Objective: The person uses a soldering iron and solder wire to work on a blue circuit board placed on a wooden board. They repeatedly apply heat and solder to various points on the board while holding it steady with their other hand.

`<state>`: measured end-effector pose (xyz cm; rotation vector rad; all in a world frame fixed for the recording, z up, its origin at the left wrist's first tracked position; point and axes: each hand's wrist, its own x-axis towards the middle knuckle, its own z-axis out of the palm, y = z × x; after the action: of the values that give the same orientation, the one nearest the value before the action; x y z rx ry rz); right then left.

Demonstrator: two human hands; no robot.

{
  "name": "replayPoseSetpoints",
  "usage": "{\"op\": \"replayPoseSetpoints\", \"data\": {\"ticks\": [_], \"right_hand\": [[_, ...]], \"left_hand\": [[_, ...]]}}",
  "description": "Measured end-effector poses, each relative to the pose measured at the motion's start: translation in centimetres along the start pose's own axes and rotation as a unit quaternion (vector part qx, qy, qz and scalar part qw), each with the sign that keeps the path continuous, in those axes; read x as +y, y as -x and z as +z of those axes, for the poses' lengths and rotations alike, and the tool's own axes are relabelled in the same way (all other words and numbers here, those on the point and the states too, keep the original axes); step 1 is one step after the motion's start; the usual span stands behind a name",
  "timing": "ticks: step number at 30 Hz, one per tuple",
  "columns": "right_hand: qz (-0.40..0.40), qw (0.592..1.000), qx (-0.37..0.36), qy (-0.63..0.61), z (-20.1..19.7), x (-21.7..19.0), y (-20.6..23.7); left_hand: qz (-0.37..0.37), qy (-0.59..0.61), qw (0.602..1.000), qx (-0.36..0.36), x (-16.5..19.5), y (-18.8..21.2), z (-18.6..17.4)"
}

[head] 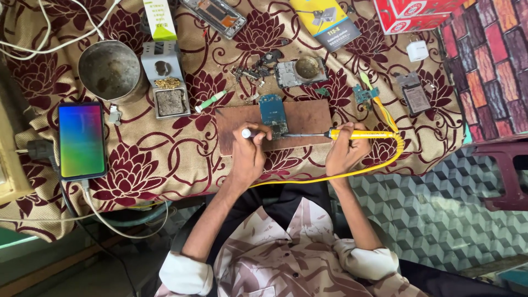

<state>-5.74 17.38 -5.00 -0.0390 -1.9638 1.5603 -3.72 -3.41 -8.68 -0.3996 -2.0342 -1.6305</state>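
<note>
A blue circuit board [273, 113] lies on a brown wooden board [308, 118] on the table. My right hand [345, 154] grips a yellow soldering iron [357, 133]; its metal tip reaches left to the circuit board's lower edge. My left hand [250, 154] holds a thin white-tipped tool [248, 132] right beside the circuit board. A yellow cable [379, 162] runs from the iron and curves back under my hands.
A maroon floral cloth [165, 159] covers the table. At left stand a lit phone [82, 141], a metal bowl [110, 70] and a grey solder-tip holder [165, 82]. Phone parts [300, 70], small boards [413, 94] and boxes [410, 14] lie behind. A red stool [506, 170] stands right.
</note>
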Motion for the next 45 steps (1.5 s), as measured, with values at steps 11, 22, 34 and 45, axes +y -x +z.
{"op": "replayPoseSetpoints", "data": {"ticks": [11,22,34,45], "right_hand": [[-0.18,0.973,-0.08,0.121,-0.6,-2.3,0.6],[-0.197,0.94,-0.242,0.135,-0.3,-4.5,0.0],[-0.079,0.961,-0.238,0.117,-0.1,-5.4,0.3],[-0.147,0.914,-0.329,0.185,0.0,-7.9,-1.8]], "left_hand": [[0.0,-0.011,1.0,0.002,-0.3,0.4,0.1],[-0.014,-0.017,1.0,-0.01,-0.9,0.7,0.4],[-0.007,-0.015,1.0,-0.004,-0.8,0.8,0.4],[-0.012,-0.014,1.0,-0.001,-0.7,0.4,0.1]]}}
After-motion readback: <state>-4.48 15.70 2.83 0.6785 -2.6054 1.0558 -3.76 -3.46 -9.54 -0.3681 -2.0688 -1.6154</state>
